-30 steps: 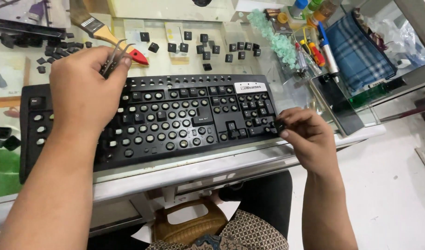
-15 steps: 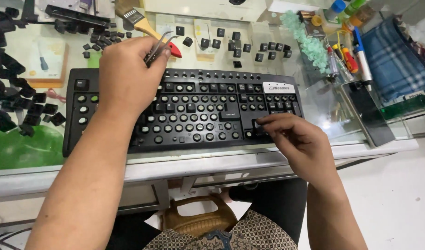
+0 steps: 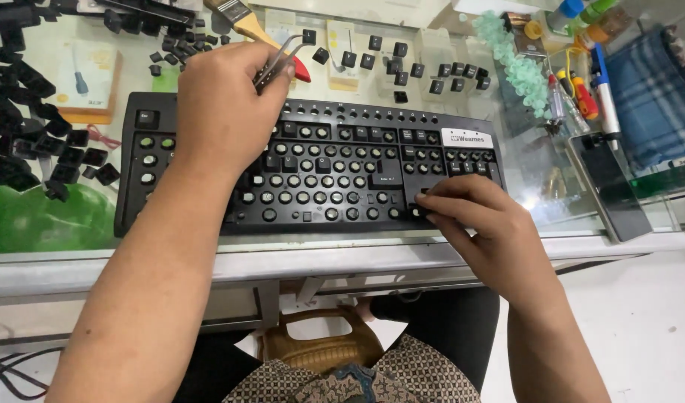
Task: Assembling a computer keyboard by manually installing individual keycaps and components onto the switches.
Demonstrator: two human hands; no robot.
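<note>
A black keyboard (image 3: pixel 342 172) with most keycaps removed lies on the glass table. My left hand (image 3: pixel 223 104) hovers over its upper left part and grips metal tweezers (image 3: pixel 279 60). The tweezer tips meet a single black keycap (image 3: pixel 309 36) just behind the keyboard. My right hand (image 3: pixel 484 231) rests on the keyboard's lower right, fingertips pressing on the bottom row near the arrow keys.
Loose black keycaps (image 3: pixel 402 63) are scattered behind the keyboard, with a larger pile (image 3: pixel 29 134) at the left. A paintbrush (image 3: pixel 242 19) lies at the back. Screwdrivers (image 3: pixel 574 93), a dark phone (image 3: pixel 615 186) and a blue plaid cloth (image 3: pixel 656 97) sit at the right.
My right hand has slid left from the keyboard's right edge onto its bottom row. The tweezers in my left hand have reached further back to a loose keycap.
</note>
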